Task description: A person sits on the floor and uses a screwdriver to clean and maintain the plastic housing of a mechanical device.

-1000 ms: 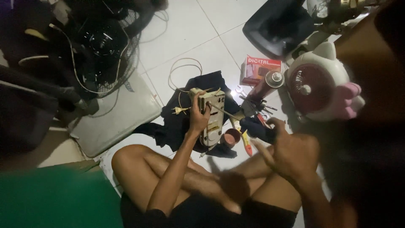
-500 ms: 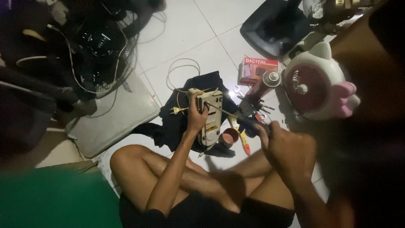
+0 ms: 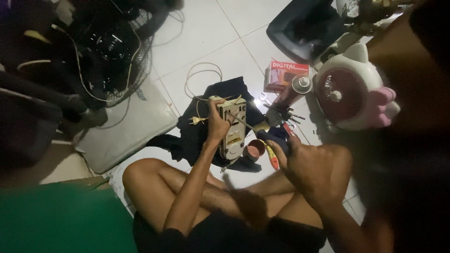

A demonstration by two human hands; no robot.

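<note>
One cream appliance casing on black cloth, gripped by left hand. Right hand clenches one screwdriver, tip at casing. Nearby: one pink cup, one spray can, one red rectangular box w/ white lettering, one white-pink fan.

Two fans — one box — one can.

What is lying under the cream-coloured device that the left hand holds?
Under the cream-coloured device lies a dark cloth spread on the white tiled floor. The left hand grips the device's side. The cloth directly beneath the device is covered.
</note>
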